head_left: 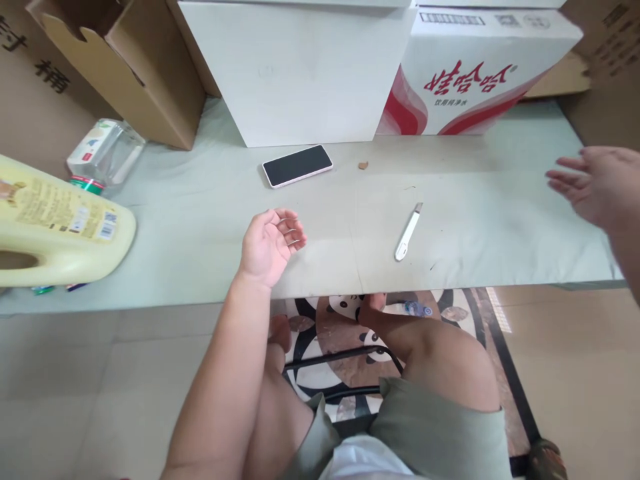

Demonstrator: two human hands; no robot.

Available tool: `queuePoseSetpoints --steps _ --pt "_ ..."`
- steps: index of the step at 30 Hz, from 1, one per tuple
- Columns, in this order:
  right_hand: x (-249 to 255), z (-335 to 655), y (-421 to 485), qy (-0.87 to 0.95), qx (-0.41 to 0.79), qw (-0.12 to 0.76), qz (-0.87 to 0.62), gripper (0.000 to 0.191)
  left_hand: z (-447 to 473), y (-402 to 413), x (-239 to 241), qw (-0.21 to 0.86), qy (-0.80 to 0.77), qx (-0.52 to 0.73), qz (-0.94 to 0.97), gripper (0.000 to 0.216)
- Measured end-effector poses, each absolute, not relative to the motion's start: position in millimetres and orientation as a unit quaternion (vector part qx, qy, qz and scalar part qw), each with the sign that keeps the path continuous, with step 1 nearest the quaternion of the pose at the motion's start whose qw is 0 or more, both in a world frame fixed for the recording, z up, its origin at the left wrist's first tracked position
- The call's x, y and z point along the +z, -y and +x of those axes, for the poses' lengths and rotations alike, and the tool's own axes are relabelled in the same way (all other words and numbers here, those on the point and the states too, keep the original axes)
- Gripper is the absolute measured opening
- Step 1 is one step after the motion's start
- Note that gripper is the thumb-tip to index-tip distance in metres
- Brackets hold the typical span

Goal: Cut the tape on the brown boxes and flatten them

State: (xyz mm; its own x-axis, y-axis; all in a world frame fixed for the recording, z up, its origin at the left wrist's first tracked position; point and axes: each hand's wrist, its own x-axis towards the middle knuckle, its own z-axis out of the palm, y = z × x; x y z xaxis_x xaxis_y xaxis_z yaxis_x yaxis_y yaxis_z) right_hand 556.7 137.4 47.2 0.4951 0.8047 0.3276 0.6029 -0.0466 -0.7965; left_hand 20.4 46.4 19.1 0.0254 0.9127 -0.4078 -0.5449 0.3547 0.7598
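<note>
My left hand [273, 243] rests near the front edge of the covered table [190, 260], palm turned up and fingers loosely curled apart, with nothing in it. At the far right my right hand [583, 183] is raised over the table's end, its fingers apart and empty, a little blurred. Between the two hands lies a white utility knife [409, 232] with its tip pointing away from me. A phone [297, 165] with a dark screen lies beyond my left hand. Near the phone is a small brown scrap [363, 165].
A plain white box [305, 73] and a white-and-red printed carton [465, 80] stand along the back. To the left are an open cardboard box [150, 73], a clear bottle [107, 150] lying tilted, and a big yellow jug [70, 227]. A patterned mat [325, 333] lies below.
</note>
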Motion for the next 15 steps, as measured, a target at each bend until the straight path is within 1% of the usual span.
queuePoseSetpoints --steps 3,5,10,15 --pt "45.2 499.0 -115.2 0.307 0.22 0.475 -0.795 0.028 17.0 -44.0 21.3 0.684 -0.446 0.542 0.2 0.028" --pt "54.9 460.9 -100.7 0.29 0.247 0.448 -0.809 0.025 14.5 -40.2 23.9 0.686 -0.438 0.547 0.196 0.029" --pt "84.1 387.4 -88.4 0.39 0.293 0.39 -0.781 0.016 2.3 -25.8 32.3 0.691 -0.405 0.571 0.182 0.03" --pt "102.4 306.1 -102.9 0.497 0.321 0.347 -0.728 0.014 -23.9 -10.0 38.5 0.685 -0.354 0.615 0.164 0.03"
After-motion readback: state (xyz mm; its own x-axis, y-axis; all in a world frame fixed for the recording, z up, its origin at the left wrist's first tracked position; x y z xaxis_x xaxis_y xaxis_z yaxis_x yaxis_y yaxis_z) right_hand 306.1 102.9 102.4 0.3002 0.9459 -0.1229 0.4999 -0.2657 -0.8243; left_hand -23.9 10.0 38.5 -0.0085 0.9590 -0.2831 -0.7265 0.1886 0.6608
